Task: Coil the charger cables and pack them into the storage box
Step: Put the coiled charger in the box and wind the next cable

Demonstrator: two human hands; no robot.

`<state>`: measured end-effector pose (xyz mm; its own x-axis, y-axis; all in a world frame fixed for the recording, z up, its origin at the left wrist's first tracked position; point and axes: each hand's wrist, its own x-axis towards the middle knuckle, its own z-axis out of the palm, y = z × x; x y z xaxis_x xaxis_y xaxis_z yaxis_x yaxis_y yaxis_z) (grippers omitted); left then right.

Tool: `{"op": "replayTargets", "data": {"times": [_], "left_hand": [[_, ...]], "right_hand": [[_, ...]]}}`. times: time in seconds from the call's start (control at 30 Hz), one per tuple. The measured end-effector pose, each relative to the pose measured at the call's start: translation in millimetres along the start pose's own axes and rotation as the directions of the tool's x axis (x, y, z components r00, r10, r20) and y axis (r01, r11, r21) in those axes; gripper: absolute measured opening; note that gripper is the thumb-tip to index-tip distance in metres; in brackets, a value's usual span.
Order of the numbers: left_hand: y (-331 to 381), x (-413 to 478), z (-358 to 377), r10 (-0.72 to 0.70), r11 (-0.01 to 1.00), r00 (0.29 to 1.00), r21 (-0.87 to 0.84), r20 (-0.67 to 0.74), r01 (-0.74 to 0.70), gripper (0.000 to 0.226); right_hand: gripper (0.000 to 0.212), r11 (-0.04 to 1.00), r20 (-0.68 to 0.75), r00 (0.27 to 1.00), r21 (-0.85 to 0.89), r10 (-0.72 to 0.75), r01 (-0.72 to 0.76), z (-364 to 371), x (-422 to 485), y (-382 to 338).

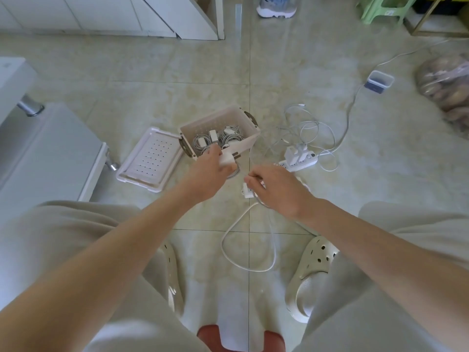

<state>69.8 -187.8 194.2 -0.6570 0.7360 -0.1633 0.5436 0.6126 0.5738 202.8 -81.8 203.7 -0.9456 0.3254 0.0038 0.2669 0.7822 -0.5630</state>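
Observation:
A white storage box (250, 142) stands open on the floor with several coiled chargers (218, 138) inside. Just in front of the box, my left hand (210, 171) grips a white charger plug (228, 158) with a coil of cable under the palm. My right hand (275, 189) pinches a white cable (228, 252) that hangs in a loose loop down to the floor between my feet, and a small white adapter (247, 191) shows under its fingers.
The box's perforated lid (149, 158) lies flat to its left. A power strip (300, 161) with plugged chargers and tangled cables (312, 130) sits to the right. A small clear container (379, 81), a plastic bag (446, 85), a green stool (380, 8) and another person's shoe (276, 7) lie farther off.

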Motion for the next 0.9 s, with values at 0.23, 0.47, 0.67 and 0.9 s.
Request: {"op": "replayTargets", "data": {"times": [0.23,0.47,0.67,0.9], "left_hand": [[18,2,5,-0.193,0.817,0.980,-0.559,-0.041,0.138,0.023],[23,14,-2,-0.405,0.233,0.902,-0.938,0.147,0.258,0.036],[26,19,-18,-0.370,-0.306,0.882,-0.935,0.291,0.181,0.029],[21,7,-23,-0.072,-0.359,0.866,-0.823,0.495,0.440,0.042]], "right_hand": [[0.023,0.881,-0.013,0.967,0.415,0.255,-0.227,18,-5,-22],[0.028,0.889,0.094,0.970,0.389,0.222,-0.241,33,-18,-25],[0.027,0.891,0.122,0.977,0.401,0.178,-0.212,37,-26,-16],[0.027,0.939,0.225,0.968,0.296,0.107,-0.173,40,-31,17]]}}
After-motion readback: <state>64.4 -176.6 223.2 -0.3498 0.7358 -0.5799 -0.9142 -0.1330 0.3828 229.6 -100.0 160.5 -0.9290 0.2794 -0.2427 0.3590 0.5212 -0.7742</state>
